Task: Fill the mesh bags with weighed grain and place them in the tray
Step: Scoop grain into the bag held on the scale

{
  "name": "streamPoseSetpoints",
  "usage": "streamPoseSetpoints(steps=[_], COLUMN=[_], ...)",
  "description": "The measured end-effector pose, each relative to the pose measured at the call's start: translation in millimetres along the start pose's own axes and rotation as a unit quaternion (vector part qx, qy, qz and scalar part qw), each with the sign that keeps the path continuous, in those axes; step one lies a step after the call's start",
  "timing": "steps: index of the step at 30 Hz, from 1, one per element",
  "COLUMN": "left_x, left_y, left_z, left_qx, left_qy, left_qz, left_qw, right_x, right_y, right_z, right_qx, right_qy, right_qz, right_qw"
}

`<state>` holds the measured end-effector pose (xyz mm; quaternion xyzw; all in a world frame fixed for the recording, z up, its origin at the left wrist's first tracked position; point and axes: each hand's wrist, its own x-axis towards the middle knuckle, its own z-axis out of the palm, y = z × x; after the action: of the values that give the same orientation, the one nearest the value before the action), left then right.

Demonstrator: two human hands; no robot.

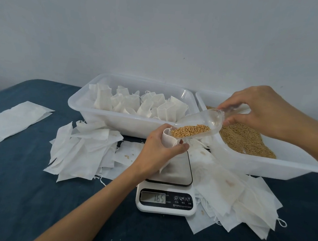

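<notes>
My left hand (159,148) grips a white mesh bag (169,140) by its open mouth, above the scale (167,200), whose display reads 165. My right hand (258,110) pinches the handle of a clear plastic scoop (201,123). The scoop tilts down to the left with its lip at the bag's mouth, and golden grain (190,130) lies in its front part. Behind, a white tray (117,119) holds several filled bags (136,103). A second white tray (264,163) on the right holds loose grain (247,137).
Empty white bags lie in a loose pile (84,149) left of the scale and in another pile (233,197) to its right. A flat stack of bags (15,119) lies at far left on the dark blue table cover (26,195). A wall rises behind the trays.
</notes>
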<state>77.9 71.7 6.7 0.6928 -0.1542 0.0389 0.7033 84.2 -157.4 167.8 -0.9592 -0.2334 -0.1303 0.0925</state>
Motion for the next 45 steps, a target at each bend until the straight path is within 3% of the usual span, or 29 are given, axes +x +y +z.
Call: streamPoseSetpoints(steps=[45], left_x=[2.4], left_y=[-5.2], left_z=[-1.8], left_qx=[0.012], left_qy=[0.001], left_qz=[-0.005], left_qw=[1.000], right_x=[1.9], right_y=[1.4], right_z=[1.7], right_qx=[-0.017], right_qy=[0.007], right_qz=[0.006], right_qw=[1.000])
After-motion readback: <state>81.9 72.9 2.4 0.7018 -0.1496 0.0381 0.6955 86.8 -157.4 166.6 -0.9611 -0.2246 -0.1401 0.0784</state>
